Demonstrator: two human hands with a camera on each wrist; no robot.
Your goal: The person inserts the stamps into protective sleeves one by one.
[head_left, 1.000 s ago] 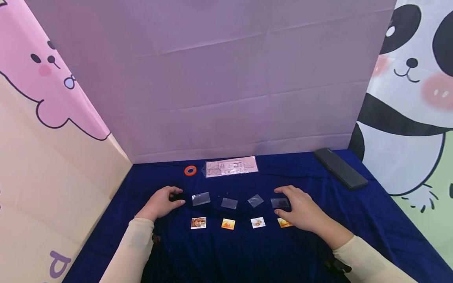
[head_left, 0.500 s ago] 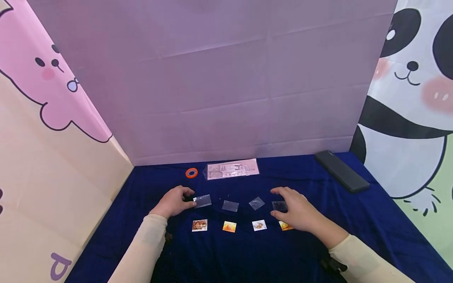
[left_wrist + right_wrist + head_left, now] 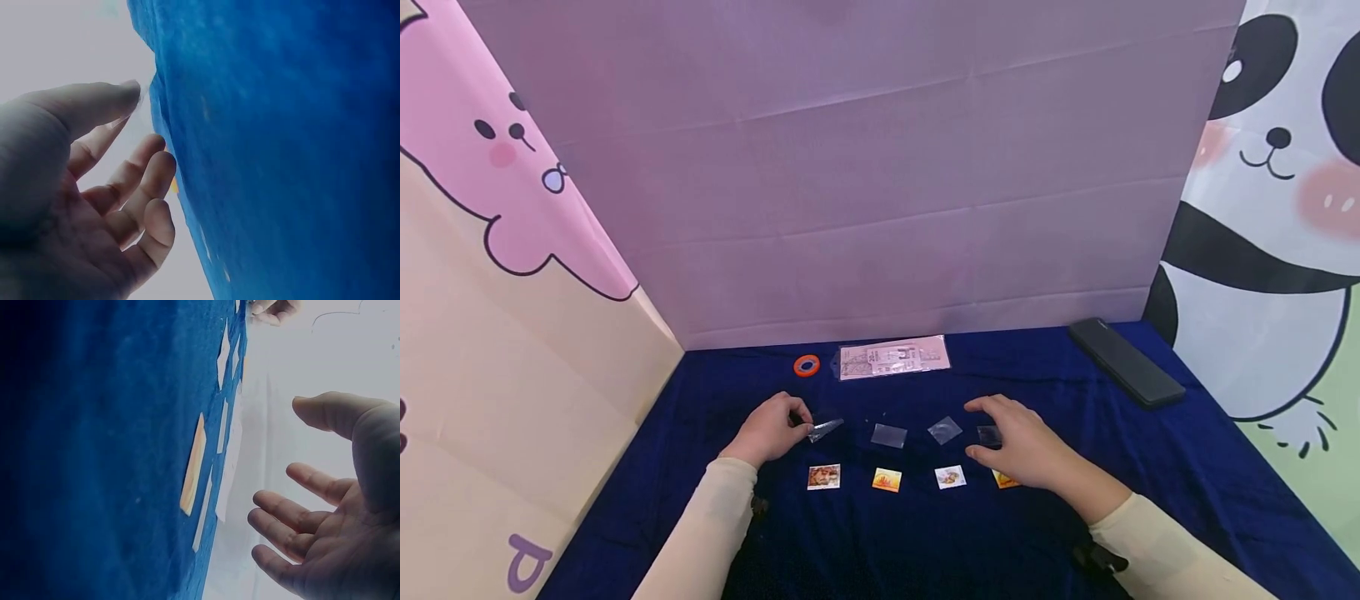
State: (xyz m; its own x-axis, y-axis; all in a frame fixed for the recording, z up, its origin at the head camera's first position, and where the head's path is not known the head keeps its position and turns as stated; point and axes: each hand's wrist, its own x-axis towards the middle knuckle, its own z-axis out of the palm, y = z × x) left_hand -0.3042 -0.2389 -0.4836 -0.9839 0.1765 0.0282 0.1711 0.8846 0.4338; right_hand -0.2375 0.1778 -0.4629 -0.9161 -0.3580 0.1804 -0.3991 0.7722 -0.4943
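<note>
In the head view my left hand (image 3: 769,429) pinches one corner of a small clear plastic piece (image 3: 827,429) between thumb and fingers, and the piece tilts up off the cloth. The left wrist view shows the thumb (image 3: 112,103) meeting a fingertip on a thin transparent edge. My right hand (image 3: 1024,442) hovers with fingers spread, holding nothing, and partly hides another clear piece (image 3: 989,435) and an orange picture card (image 3: 1004,480). Between the hands lie two more clear pieces, a rectangular one (image 3: 889,436) and a turned one (image 3: 944,430).
Small picture cards lie in a front row: a brown one (image 3: 824,477), a yellow one (image 3: 887,479) and a white one (image 3: 951,477). Behind are an orange tape roll (image 3: 798,367) and a pink printed sheet in plastic (image 3: 853,364). A black slab (image 3: 1126,363) lies back right.
My left hand has moved right to the leftmost clear piece, gripped its corner and tilted it up. The right hand has shifted slightly left, still spread.
</note>
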